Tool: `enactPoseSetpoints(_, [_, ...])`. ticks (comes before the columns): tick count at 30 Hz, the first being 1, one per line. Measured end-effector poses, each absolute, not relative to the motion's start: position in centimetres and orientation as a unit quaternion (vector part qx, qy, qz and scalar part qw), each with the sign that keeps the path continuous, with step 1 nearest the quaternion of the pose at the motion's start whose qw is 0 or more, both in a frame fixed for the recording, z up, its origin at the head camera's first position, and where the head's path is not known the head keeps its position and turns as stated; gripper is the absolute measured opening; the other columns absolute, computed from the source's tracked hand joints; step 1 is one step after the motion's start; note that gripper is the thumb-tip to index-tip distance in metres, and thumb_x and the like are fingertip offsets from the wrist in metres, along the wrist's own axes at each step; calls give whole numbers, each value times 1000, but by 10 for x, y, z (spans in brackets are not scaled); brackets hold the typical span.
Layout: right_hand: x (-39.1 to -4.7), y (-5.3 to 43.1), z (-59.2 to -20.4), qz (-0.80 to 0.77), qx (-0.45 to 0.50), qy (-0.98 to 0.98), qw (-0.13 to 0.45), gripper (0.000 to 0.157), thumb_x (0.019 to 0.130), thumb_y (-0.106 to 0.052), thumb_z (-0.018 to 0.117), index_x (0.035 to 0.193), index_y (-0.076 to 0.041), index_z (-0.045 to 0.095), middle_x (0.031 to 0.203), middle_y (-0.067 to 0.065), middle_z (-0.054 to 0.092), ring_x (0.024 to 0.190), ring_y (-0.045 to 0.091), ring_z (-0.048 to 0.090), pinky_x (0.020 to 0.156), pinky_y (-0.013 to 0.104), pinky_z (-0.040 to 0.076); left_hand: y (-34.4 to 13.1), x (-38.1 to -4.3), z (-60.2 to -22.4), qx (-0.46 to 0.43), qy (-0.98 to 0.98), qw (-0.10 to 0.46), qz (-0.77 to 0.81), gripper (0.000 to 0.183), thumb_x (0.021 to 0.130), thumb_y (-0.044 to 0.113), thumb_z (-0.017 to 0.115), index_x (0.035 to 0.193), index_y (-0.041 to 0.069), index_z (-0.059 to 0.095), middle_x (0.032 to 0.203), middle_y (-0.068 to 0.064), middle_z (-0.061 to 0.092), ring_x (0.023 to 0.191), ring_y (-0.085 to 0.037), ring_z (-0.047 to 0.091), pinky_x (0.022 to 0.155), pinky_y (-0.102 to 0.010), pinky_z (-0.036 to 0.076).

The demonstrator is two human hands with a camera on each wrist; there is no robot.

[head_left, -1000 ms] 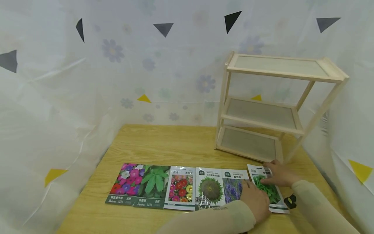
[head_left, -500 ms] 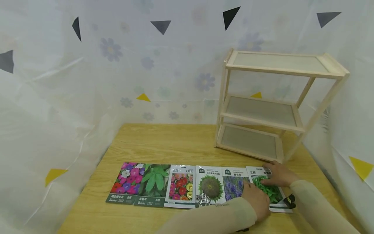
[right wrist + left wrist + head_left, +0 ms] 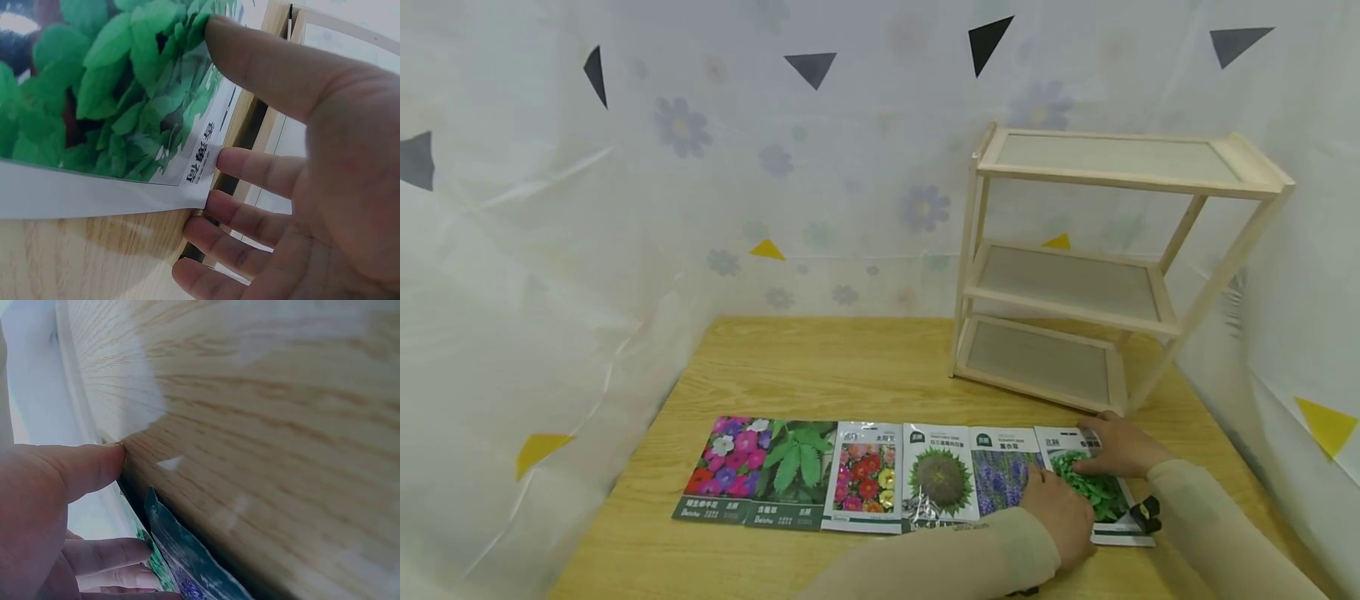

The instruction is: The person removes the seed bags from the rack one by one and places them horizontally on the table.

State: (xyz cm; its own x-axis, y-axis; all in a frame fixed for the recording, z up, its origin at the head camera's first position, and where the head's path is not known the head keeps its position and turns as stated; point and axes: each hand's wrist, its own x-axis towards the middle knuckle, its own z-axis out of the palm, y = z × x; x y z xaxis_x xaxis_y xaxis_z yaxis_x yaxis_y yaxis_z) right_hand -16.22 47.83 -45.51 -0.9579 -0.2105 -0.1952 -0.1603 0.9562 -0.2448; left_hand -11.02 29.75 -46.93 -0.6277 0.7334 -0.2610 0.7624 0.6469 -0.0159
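A row of seed packets lies on the wooden table. At its right end is the packet with green leaves (image 3: pixel 1097 492); left of it is the purple-flower packet (image 3: pixel 998 487). My left hand (image 3: pixel 1060 517) rests over where these two packets meet. In the left wrist view its thumb reaches the table while its extended fingers touch the leaf packet. My right hand (image 3: pixel 1123 448) is at the leaf packet's upper right. In the right wrist view, its thumb (image 3: pixel 250 59) rests on the printed leaves and its loosely extended fingers lie along the packet's edge.
Further left lie the sunflower packet (image 3: pixel 940 479), the mixed-flower packet (image 3: pixel 863 479), the green-leaf packet (image 3: pixel 797 467) and the petunia-like packet (image 3: pixel 730 467). A three-tier wooden shelf (image 3: pixel 1075 300) stands behind my right hand. Patterned white sheeting (image 3: pixel 850 167) surrounds the table.
The leaf packet has turned from a tilt to lie straighter, its lower end shifting slightly right and its top edge settling beside the purple-flower packet. Both hands stay nearly in place.
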Motion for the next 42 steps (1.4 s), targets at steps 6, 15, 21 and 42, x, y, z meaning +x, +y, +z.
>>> enactPoseSetpoints(6, [-162,477,-455,-112,-94,983,111,85,70,-54,80,127,5,55,127,41,42,104,56,51,77,62,47,297,-110,-471,419,899,119,-56,37,88,64,53,120,46,57,133,12,52,132,-20,41,112,-48,26])
enactPoseSetpoints(15, [-160,477,-457,-114,-95,984,101,87,69,-54,80,127,7,55,125,40,44,104,56,51,78,62,47,296,-110,-471,420,898,119,-55,36,88,64,53,118,46,58,132,11,53,131,-18,42,112,-47,26])
enactPoseSetpoints(21, [-160,478,-457,-116,-91,984,102,87,69,-53,80,127,6,55,126,40,44,105,56,50,78,63,47,298,-111,-474,418,900,115,-52,35,87,66,54,115,46,59,131,11,53,130,-17,43,112,-47,26])
enactPoseSetpoints(42, [-158,482,-451,-182,-117,974,67,83,86,-51,67,140,6,41,135,37,39,117,57,43,84,67,42,262,-128,-439,387,921,15,-45,70,81,80,41,133,35,52,127,10,55,122,-15,48,109,-46,31])
